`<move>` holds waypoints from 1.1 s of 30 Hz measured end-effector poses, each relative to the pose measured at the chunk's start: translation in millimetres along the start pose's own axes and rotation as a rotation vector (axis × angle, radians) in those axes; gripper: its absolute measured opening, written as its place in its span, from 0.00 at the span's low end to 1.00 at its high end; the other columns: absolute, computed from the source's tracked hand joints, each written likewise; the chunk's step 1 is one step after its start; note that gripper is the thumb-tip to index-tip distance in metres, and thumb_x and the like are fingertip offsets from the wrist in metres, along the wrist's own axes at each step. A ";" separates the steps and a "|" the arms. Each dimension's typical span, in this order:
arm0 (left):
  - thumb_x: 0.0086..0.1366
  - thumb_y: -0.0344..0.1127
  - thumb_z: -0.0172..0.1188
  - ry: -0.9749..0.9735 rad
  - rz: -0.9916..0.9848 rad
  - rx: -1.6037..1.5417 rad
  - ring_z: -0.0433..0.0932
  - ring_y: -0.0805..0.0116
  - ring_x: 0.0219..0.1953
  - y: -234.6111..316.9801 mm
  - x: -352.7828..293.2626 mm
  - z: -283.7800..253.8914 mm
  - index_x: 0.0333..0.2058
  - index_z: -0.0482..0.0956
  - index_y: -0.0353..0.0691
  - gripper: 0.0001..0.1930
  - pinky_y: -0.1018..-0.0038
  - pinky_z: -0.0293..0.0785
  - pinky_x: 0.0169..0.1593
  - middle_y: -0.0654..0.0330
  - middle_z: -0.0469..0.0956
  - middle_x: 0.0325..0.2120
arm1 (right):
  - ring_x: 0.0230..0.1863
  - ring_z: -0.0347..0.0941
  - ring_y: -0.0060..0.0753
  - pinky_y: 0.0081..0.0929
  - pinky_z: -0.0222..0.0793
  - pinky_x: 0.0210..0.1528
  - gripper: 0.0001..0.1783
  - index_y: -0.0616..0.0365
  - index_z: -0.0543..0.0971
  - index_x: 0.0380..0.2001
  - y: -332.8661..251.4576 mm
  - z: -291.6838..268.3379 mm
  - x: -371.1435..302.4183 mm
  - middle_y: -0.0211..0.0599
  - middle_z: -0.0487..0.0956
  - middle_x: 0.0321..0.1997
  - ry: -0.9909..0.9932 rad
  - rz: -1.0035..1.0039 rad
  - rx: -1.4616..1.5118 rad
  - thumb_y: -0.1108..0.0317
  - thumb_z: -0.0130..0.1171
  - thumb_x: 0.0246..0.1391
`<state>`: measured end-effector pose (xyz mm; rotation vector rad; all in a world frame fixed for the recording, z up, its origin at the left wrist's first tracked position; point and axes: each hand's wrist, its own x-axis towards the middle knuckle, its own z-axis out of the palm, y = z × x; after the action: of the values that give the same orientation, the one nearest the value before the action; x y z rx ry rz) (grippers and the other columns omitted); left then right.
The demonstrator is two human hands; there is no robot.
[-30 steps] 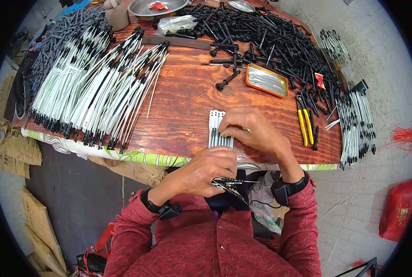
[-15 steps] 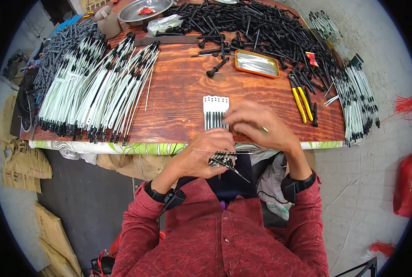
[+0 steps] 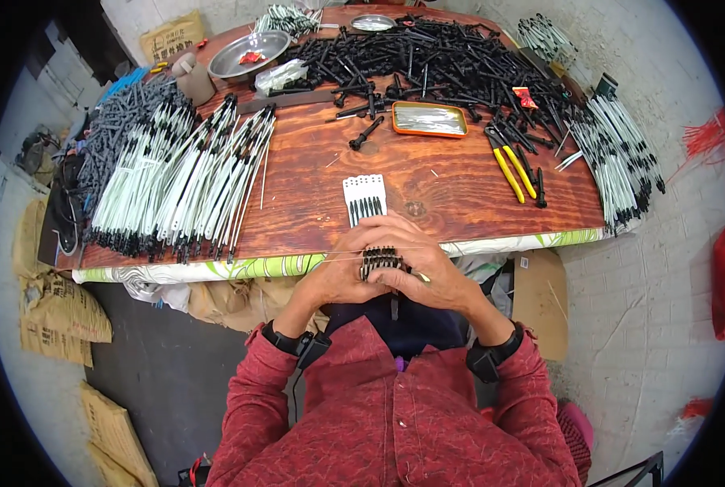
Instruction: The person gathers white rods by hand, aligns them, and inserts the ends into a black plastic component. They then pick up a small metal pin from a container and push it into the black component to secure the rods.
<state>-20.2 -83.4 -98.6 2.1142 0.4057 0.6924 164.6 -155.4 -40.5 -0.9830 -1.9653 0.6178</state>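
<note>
Both my hands meet just below the table's front edge. My left hand (image 3: 334,276) and my right hand (image 3: 423,268) together grip a small bundle of dark ribbed parts (image 3: 379,260) between the fingers. A thin pale strand runs left from the bundle. Just above the hands, on the wooden table (image 3: 314,187), lies a white card (image 3: 364,197) holding a row of thin black pins.
White rods with black tips (image 3: 184,183) lie piled at the left, and more of them (image 3: 622,162) at the right edge. Black parts (image 3: 435,61) cover the back. An orange tray (image 3: 430,119), yellow-handled pliers (image 3: 510,169) and a metal bowl (image 3: 253,53) also sit there.
My hands have drawn back from the card toward my body, below the table edge. The head view has shifted, showing more of the table's back.
</note>
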 end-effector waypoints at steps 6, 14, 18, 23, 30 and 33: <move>0.51 0.39 0.71 0.031 0.087 -0.004 0.76 0.45 0.54 74.0 5.8 -23.3 0.53 0.75 0.39 0.30 0.58 0.72 0.56 0.48 0.78 0.49 | 0.59 0.72 0.49 0.46 0.60 0.66 0.17 0.63 0.78 0.46 -49.4 -17.0 12.5 0.42 0.78 0.54 0.081 -0.098 0.099 0.63 0.62 0.57; 0.55 0.34 0.71 0.001 -0.119 -0.400 0.79 0.59 0.51 134.0 -6.8 -10.5 0.57 0.70 0.33 0.32 0.63 0.74 0.53 0.52 0.79 0.47 | 0.41 0.77 0.51 0.38 0.71 0.50 0.16 0.63 0.77 0.45 -85.6 -22.6 -0.1 0.45 0.79 0.45 0.070 -0.026 0.419 0.61 0.56 0.64; 0.59 0.30 0.70 0.074 -0.306 -0.670 0.77 0.69 0.51 99.2 -23.4 20.2 0.62 0.65 0.35 0.34 0.67 0.73 0.54 0.57 0.78 0.47 | 0.35 0.75 0.33 0.30 0.70 0.50 0.15 0.62 0.74 0.44 -80.7 -20.0 0.1 0.35 0.78 0.34 0.031 0.165 0.328 0.60 0.53 0.68; 0.60 0.29 0.70 0.089 -0.620 -0.972 0.74 0.71 0.53 27.2 -16.9 52.0 0.66 0.57 0.35 0.40 0.70 0.71 0.56 0.59 0.76 0.49 | 0.38 0.70 0.22 0.25 0.69 0.45 0.19 0.61 0.72 0.45 16.9 31.4 -25.7 0.30 0.75 0.37 0.270 0.437 0.569 0.53 0.50 0.70; 0.66 0.31 0.64 0.050 -0.488 -0.931 0.76 0.74 0.45 39.8 -25.3 12.4 0.64 0.62 0.31 0.31 0.73 0.74 0.51 0.61 0.76 0.48 | 0.38 0.72 0.21 0.24 0.69 0.45 0.20 0.62 0.71 0.46 14.8 37.8 -32.4 0.31 0.75 0.35 0.195 0.442 0.713 0.53 0.47 0.72; 0.71 0.36 0.57 0.072 -0.566 -0.778 0.76 0.75 0.41 45.7 -8.4 -17.2 0.62 0.67 0.31 0.25 0.73 0.75 0.48 0.60 0.76 0.47 | 0.37 0.73 0.22 0.24 0.70 0.44 0.21 0.63 0.70 0.48 7.3 40.1 -27.4 0.31 0.76 0.35 0.174 0.425 0.679 0.53 0.46 0.72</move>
<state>-35.6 -103.5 -55.9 1.1660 0.6202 0.4765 143.2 -176.0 -79.7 -0.9663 -1.2449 1.2841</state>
